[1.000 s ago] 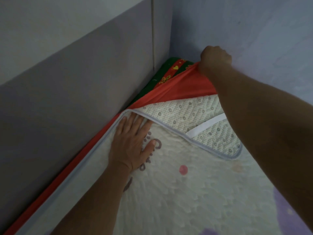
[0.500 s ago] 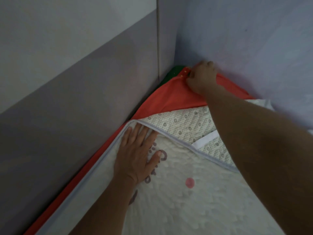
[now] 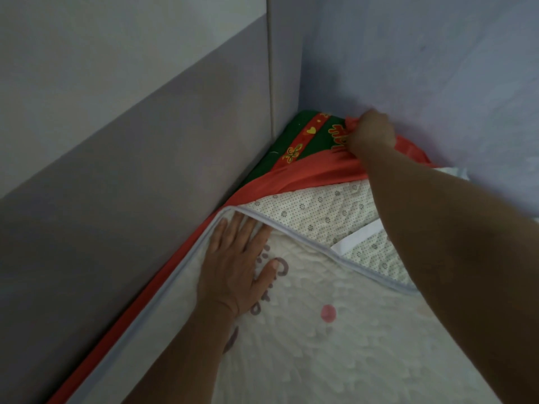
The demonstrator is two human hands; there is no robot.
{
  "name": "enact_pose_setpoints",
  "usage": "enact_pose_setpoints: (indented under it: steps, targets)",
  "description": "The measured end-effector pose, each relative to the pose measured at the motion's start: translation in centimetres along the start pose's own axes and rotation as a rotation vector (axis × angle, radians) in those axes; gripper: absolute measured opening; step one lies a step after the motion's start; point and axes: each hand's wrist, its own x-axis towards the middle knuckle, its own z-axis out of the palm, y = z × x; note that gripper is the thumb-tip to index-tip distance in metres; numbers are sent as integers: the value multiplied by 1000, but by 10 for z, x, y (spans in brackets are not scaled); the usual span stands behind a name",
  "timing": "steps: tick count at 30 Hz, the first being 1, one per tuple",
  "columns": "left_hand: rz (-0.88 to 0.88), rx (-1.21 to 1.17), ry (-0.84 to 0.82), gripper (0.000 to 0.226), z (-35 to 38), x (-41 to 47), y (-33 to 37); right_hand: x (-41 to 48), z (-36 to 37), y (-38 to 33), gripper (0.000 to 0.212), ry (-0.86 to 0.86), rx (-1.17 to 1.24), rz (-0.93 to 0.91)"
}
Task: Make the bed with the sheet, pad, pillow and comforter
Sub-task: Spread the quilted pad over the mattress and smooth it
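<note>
A white quilted pad (image 3: pixel 335 339) with a grey trim lies on the bed, its far corner folded back to show the dotted underside (image 3: pixel 318 211) and a white elastic strap (image 3: pixel 358 239). My left hand (image 3: pixel 236 266) rests flat on the pad near the fold. Under the pad lies a red sheet (image 3: pixel 306 176). My right hand (image 3: pixel 369 135) grips a bunched corner of that sheet at the bed's far corner. The green mattress (image 3: pixel 303 135) with a red patterned band shows bare there.
A grey padded headboard (image 3: pixel 145 141) runs along the left edge of the bed. A pale purple wall (image 3: pixel 423 53) stands behind and to the right, meeting the headboard at the corner. A bit of white fabric (image 3: pixel 452 173) shows by the wall.
My right hand has pulled the red sheet's corner to the right, baring more of the green mattress corner. My left hand has stayed flat on the pad.
</note>
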Motion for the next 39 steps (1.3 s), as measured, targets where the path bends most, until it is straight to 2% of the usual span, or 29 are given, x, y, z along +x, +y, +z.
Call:
enact_pose_setpoints:
  steps: [2,5,8,10,11,12,14,15,17,21,25,28,31,34,39]
  targets:
    - [2,-3,-8,63,0,0,0,4,-3,-1,32,100,88,45]
    - [1,-11,-12,63,1,-1,0,20,-13,-16,40,237,350,56]
    - [2,-24,-22,65,1,0,0,29,-25,-29,32,359,779,91]
    - [5,-27,-14,64,1,0,0,26,-22,-36,16,238,1005,33]
    - [11,-27,-5,63,2,0,0,23,-16,-37,6,95,1104,11]
    - [16,-27,6,62,2,0,-1,21,-8,-37,21,-76,1167,-1]
    - [20,-26,23,63,3,1,-1,18,3,-32,48,-240,958,-117]
    - [20,-22,25,63,3,1,-1,17,7,-27,52,-236,756,-179]
    - [14,-16,24,63,3,1,-1,16,18,-19,46,-169,376,-247]
    - [15,-11,31,63,1,1,1,15,34,-8,47,-353,59,-350]
    - [8,0,29,64,1,1,1,14,31,-9,47,-332,106,-355]
    - [18,-2,31,64,0,1,1,-4,19,-10,42,-204,172,-411]
    - [16,5,33,64,-2,0,2,-20,13,-7,35,-47,64,-469]
    - [15,7,28,64,-3,-2,4,-16,7,-4,42,-25,-31,-330]
    - [13,11,16,63,1,0,3,16,7,-1,78,-237,54,-48]
